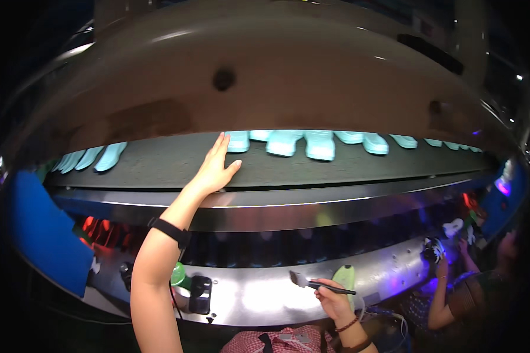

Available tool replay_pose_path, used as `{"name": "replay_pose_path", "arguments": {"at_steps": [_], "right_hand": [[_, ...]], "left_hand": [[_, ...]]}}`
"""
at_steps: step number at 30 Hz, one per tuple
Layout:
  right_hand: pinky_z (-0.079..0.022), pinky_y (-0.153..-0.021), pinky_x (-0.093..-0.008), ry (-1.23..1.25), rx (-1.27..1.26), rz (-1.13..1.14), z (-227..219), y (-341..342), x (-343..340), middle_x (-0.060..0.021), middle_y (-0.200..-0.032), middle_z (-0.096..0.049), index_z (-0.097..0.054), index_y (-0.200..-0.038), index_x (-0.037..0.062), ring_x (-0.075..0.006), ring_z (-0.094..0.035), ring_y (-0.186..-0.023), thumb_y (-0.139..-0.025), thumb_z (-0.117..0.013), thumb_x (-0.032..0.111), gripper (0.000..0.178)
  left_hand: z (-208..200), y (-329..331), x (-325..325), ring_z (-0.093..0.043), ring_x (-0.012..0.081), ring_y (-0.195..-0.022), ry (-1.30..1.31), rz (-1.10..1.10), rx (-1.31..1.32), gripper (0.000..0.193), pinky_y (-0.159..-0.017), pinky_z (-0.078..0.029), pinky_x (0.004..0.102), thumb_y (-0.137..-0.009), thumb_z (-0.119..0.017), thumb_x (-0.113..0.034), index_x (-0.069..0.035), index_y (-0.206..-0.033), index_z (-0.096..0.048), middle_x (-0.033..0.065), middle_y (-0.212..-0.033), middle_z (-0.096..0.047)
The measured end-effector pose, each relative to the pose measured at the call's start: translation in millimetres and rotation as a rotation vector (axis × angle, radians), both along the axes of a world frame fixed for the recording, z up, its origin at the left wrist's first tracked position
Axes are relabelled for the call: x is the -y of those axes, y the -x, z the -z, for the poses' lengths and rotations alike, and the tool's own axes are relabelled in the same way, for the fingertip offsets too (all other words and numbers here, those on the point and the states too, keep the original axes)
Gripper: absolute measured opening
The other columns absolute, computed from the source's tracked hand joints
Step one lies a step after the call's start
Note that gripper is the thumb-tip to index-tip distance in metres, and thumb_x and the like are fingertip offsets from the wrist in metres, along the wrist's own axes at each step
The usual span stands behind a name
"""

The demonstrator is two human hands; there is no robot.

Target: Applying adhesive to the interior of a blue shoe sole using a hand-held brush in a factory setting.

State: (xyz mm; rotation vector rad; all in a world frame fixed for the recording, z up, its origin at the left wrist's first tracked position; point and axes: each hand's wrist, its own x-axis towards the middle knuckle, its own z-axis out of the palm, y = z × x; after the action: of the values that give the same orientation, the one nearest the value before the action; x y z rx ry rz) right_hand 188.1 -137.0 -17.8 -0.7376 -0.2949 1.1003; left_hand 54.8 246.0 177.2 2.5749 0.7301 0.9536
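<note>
A brush (334, 288) is gripped by the right hand (334, 305) above the bench (247, 309)'s near edge, beside a green sole (345, 275) — the left hand (213, 172), fingers straight, thumb wide, is stretched over the belt (276, 172) beside a turquoise sole (237, 142).

Own hands: 2, i.e. L hand (215, 170) & R hand (333, 301). Turquoise shoe parts (320, 146): approx. 4 left of L hand, min. 8 to its right; far ones overlap, exact no. unclear. Brush (315, 285): 1, in R hand. Green shoe part (344, 276): 1, just beyond R hand. Left of R hand: 1 green container (179, 274), 1 blk tray (200, 295). Belt (159, 169) beneath L hand: 1. Blue panels (47, 229): 2, one well left of L hand, one well right of R hand. Co-worker (482, 294) right of R hand: 1.
</note>
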Motion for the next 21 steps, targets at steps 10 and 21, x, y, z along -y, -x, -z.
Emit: {"name": "replay_pose_path", "arguments": {"at_steps": [10,21], "right_hand": [[-0.046,-0.078,-0.0253,0.084,0.084,0.046,2.5,-15.2,28.2,-0.0142,-0.105,-0.063,-0.06,-0.106,-0.0062,-0.0145,-0.058,-0.087,-0.083,-0.061,0.0,0.024],[-0.046,-0.076,-0.0294,-0.065,0.176,0.13,-9.9,-27.3,22.0,-0.0184,-0.101,-0.064,-0.063,-0.099,-0.0029,-0.0198,-0.059,-0.085,-0.078,-0.06,-0.002,0.022]], "left_hand": [[-17.0,8.9,45.1,-0.051,0.029,-0.096,-0.353,-0.221,-0.082,0.019,-0.086,-0.041,0.0397,-0.075,-0.065,-0.017,-0.003,-0.086,-0.058,0.0138,-0.102,-0.058],[92.9,127.6,177.5,-0.062,0.0255,-0.095,1.305,0.34,0.891,0.067,-0.083,-0.052,0.0362,-0.067,-0.067,-0.015,0.005,-0.125,-0.041,0.0153,-0.11,-0.058]]}}
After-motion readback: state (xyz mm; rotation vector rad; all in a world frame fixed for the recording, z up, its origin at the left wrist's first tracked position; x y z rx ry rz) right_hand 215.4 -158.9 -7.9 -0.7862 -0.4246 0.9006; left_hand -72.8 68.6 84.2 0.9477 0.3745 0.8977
